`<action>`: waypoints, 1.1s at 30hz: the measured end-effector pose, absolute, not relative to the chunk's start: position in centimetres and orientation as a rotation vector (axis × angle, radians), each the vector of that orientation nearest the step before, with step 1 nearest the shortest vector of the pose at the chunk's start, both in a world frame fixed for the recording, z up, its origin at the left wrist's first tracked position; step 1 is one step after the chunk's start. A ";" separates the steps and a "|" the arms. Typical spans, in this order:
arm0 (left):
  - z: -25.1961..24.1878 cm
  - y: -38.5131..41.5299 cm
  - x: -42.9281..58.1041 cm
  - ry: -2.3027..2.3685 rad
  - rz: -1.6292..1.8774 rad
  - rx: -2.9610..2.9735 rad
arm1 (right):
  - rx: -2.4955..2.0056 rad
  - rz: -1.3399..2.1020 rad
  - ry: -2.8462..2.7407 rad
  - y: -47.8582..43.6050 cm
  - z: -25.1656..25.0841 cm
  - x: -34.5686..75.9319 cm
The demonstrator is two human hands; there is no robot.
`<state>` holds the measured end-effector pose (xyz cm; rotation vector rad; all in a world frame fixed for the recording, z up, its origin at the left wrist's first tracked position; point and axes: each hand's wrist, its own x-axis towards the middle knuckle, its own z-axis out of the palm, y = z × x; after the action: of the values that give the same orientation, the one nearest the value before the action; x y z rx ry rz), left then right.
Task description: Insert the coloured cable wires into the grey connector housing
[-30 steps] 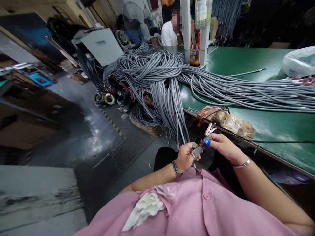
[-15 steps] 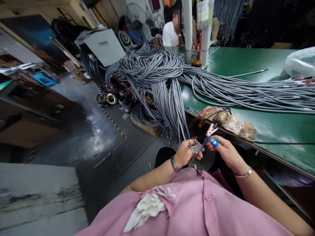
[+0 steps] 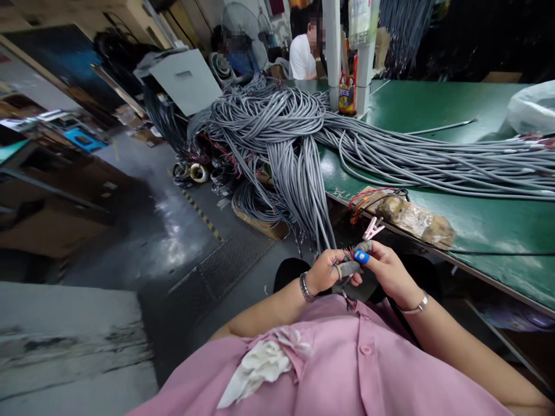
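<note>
In front of my waist, my left hand (image 3: 326,273) is closed around the end of a grey cable, with thin coloured wires (image 3: 348,252) fanning out above its fingers. A grey wrap (image 3: 348,269) covers its thumb. My right hand (image 3: 387,269) meets it from the right, thumb and forefinger pinched at those wires. A blue wrap (image 3: 361,256) is on the right thumb and a greyish one on the forefinger. Just behind the fingers, a pink clothes peg (image 3: 373,229) sticks up near the table edge. The exact wires between my right fingertips are hidden.
Grey cables (image 3: 269,118) lie heaped on the green table (image 3: 485,225) and hang over its edge. A wrapped wooden block (image 3: 416,219) with red and black leads sits at the front edge. Across the table is a person in white (image 3: 302,58), beside white posts (image 3: 333,58).
My right hand has moved left, from just beside my left hand onto the coloured wires. My left hand stays nearly in place, and the view has shifted slightly.
</note>
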<state>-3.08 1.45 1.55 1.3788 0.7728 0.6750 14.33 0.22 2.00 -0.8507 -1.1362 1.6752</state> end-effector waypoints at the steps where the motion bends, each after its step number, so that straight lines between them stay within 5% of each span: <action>1: 1.4 1.3 -3.0 0.792 0.709 1.349 | -0.859 1.668 -1.138 0.3 2.0 14.2; 33: 0.3 0.1 -2.0 1.020 0.994 1.170 | -0.966 1.660 -0.893 0.3 1.2 12.6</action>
<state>-2.02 0.10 0.34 1.1699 1.0196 0.9941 12.57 0.32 1.25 -0.9661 -0.8926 1.6604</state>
